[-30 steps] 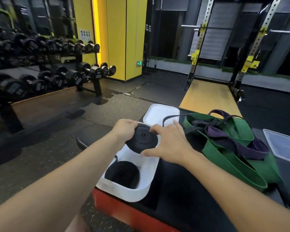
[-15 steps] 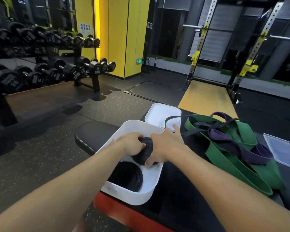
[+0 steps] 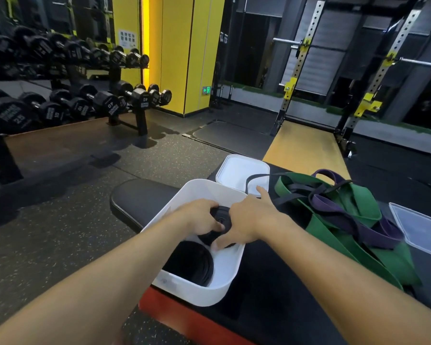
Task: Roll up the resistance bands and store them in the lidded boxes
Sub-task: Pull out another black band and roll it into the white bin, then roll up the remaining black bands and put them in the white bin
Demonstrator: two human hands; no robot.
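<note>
In the near end of the white box point(image 3: 199, 292) lay a coiled black band point(image 3: 189, 262). Just beyond it the left hand point(image 3: 202, 216) and right hand point(image 3: 246, 220) met inside the box, both gripping a rolled black band point(image 3: 220, 215) between them. Past the right hand sat the white lid point(image 3: 237, 168), with loose green and purple bands point(image 3: 334, 220) heaped to that hand's right, and far beyond the left hand the dumbbells point(image 3: 135, 98) bore the numbers 10 and 40, their smaller print unreadable.

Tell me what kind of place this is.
Most likely a gym: racked dumbbells, a squat rack with yellow hooks, and a heap of resistance bands.
</note>
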